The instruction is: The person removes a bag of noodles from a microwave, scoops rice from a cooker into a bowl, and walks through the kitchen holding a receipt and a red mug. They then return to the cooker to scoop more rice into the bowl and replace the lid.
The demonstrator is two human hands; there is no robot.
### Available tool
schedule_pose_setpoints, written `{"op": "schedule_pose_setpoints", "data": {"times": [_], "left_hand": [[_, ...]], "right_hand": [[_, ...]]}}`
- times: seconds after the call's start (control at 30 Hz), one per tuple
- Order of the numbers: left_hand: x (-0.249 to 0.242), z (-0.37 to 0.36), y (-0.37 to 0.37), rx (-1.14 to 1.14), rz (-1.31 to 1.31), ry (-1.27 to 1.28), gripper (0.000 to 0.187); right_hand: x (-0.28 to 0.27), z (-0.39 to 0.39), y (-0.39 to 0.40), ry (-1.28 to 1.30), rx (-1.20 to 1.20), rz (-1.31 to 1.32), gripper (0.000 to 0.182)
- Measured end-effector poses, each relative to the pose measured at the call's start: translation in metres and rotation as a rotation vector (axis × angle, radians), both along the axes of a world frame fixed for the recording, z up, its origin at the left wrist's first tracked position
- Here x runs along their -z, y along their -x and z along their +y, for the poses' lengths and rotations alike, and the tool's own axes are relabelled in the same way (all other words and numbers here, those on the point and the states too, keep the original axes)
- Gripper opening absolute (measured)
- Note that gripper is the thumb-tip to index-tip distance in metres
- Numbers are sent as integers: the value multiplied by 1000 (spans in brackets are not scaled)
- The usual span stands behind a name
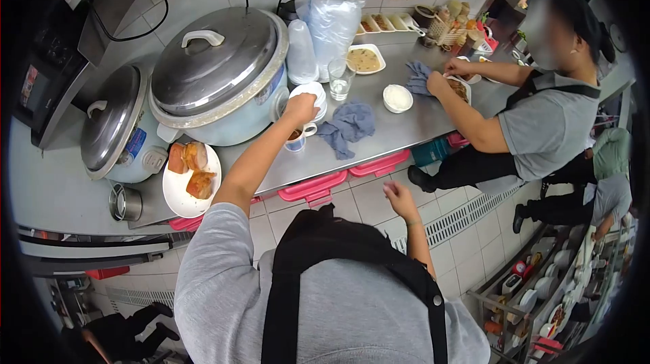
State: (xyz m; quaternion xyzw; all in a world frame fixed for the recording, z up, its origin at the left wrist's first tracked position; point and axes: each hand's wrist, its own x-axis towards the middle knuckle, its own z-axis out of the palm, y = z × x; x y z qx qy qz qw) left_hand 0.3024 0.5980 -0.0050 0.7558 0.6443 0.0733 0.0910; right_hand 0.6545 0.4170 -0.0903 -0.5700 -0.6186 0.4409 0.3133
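Observation:
My left hand [301, 108] reaches out over the steel counter [379, 135] and is closed on a white bowl-like dish [313, 95] next to the big rice cooker [215, 74]. Just below that hand stands a small cup [296, 139] with brown liquid in it. My right hand [399, 200] hangs free over the tiled floor, fingers loosely apart, holding nothing. A crumpled grey-blue cloth [349, 125] lies on the counter to the right of the cup.
A second cooker [114, 123] and a white plate [181, 191] with browned pieces sit at the left. A glass [340, 78], a rice bowl [397, 98] and a soup dish [364, 59] stand further on. A co-worker [542, 120] leans on the counter's right end.

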Motion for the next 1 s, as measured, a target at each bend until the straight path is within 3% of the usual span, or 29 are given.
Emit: {"op": "schedule_pose_setpoints", "data": {"times": [0.1, 0.17, 0.27, 0.33, 0.37, 0.47, 0.53, 0.57, 0.6, 0.67, 0.7, 0.77, 0.9, 1.0], "left_hand": [[3, 12, 10, 42, -154, -99, 38], [-15, 8, 8, 30, -198, -91, 38], [-46, -15, 2, 15, -309, -143, 37], [-81, -42, -3, 26, -424, -172, 35], [-88, -56, -2, 60, -525, -301, 33], [-129, -112, 11, 53, -545, -204, 31], [-127, -146, 20, 2, -467, -172, 29], [-122, -161, 26, -34, -429, -155, 29], [-113, -173, 31, -38, -430, -150, 29], [-89, -192, 42, -153, -289, -61, 30], [-74, -198, 47, -159, -289, -61, 30], [-43, -207, 55, -270, -156, -76, 26], [10, -210, 68, -297, -5, -34, 16], [40, -209, 74, -289, 105, -13, 20]], "right_hand": [[-34, 54, 59, -50, -154, 162, 21], [-48, 86, 91, 94, -226, 330, 25], [-82, 114, 143, 239, -157, 438, 31], [-108, 119, 164, 385, 37, 719, 34], [-104, 122, 167, 401, 18, 711, 34], [-68, 146, 180, 278, 0, 574, 38], [-12, 176, 176, -65, -66, 29, 39], [11, 192, 180, -97, -49, -4, 40], [-7, 201, 185, -92, -53, -5, 40], [-40, 219, 197, 283, -128, -184, 43], [-32, 229, 204, 283, -133, -184, 43], [-9, 245, 221, 54, -171, -529, 41], [-40, 248, 234, 20, -170, -572, 33], [-41, 264, 233, 3, -241, -568, 34]]}}
